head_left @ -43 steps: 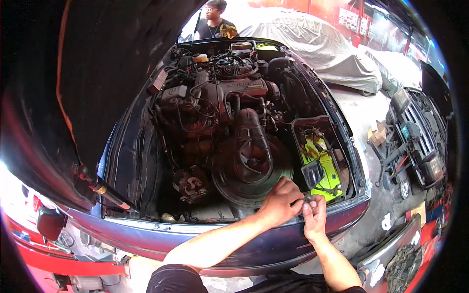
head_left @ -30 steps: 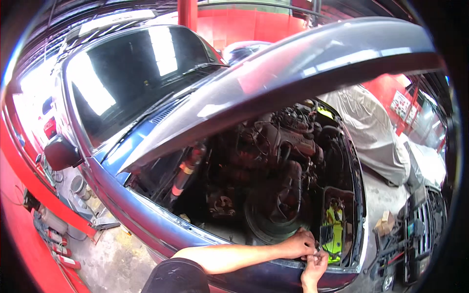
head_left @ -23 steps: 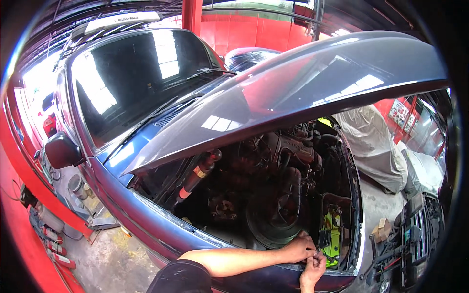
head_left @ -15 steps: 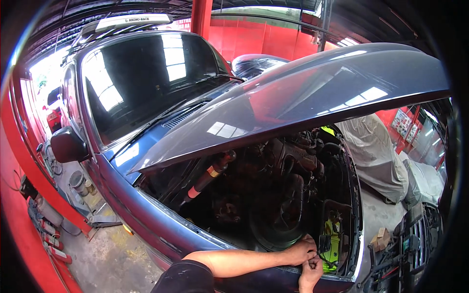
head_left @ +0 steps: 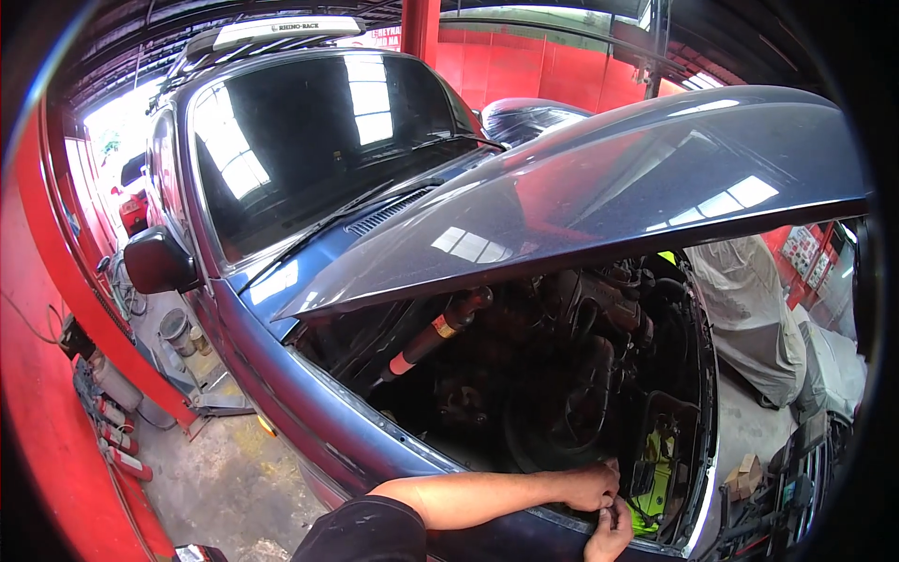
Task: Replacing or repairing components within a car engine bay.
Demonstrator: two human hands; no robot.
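Note:
Both my hands are at the front left edge of a dark blue vehicle's engine bay (head_left: 524,393), under the raised hood (head_left: 599,197). My left hand (head_left: 590,485) reaches in from the left with bent fingers closed at the tips. Just below it, my right hand (head_left: 611,534) has thumb and fingers pinched together, touching the left fingertips. Whatever sits between the fingers is too small and shaded to make out. Right beside the hands is a bright yellow-green part (head_left: 658,478) inside the bay. Dark hoses and engine parts behind them are mostly in shadow.
The hood's lower edge hangs across the bay above my hands. A dark cylinder with a pinkish band (head_left: 423,345) lies slanted at the bay's left. Covered vehicles (head_left: 749,309) and a removed grille (head_left: 805,478) stand right; red fire extinguishers (head_left: 126,450) are far left.
My view has turned slightly left, so the vehicle sits further right in the picture. Both hands stay together at the bay's edge, with small finger movements.

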